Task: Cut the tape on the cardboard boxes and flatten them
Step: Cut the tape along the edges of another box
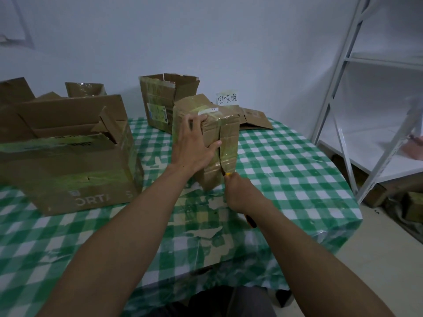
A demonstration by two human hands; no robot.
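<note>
A small taped cardboard box [229, 131] stands tilted on the green checked tablecloth [286, 170] near the table's middle. My left hand [194, 145] grips its upper left corner, with the fingers over the top and the thumb across the front by the taped centre seam. My right hand [240, 193] holds a yellow utility knife [227, 173]. Its tip sits at the lower end of that seam, where the tape looks split. The knife's yellow and black tail [251, 221] sticks out below my wrist.
A large open box [68, 161] fills the left of the table, with more box flaps behind it. Another open box [160, 99] stands at the back. Flattened cardboard [256, 121] lies by a handwritten paper sign [227, 98]. White metal shelving [366, 92] stands to the right.
</note>
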